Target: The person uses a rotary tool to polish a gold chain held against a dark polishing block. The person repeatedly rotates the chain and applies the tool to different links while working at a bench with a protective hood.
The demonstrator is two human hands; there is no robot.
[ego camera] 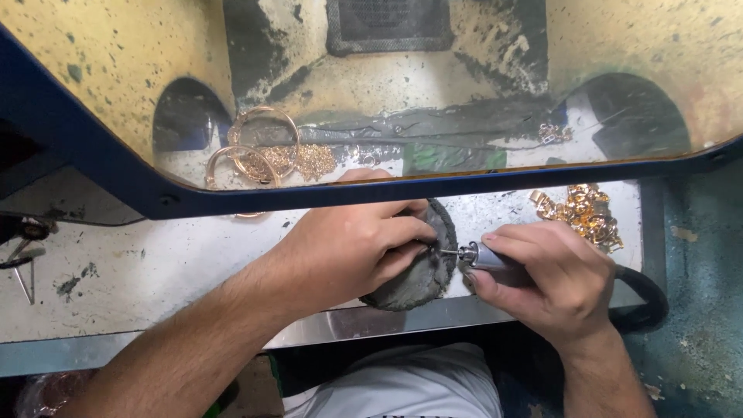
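My left hand (352, 248) rests on a round grey worn pad (422, 282) at the bench's front edge, fingers pinched on a small piece that is hidden under them. My right hand (553, 279) grips a metal rotary handpiece (484, 255), its thin bit (447, 251) pointing left and meeting the left fingertips. A dark hose (646, 298) runs from the handpiece around my right wrist.
A scratched transparent shield with a blue rim (433, 186) stands over the bench. Behind it lie gold bangles (251, 151) and gold chain bits (309, 159). A heap of gold pieces (584, 213) sits at the right. Small tools (23, 271) lie at the far left.
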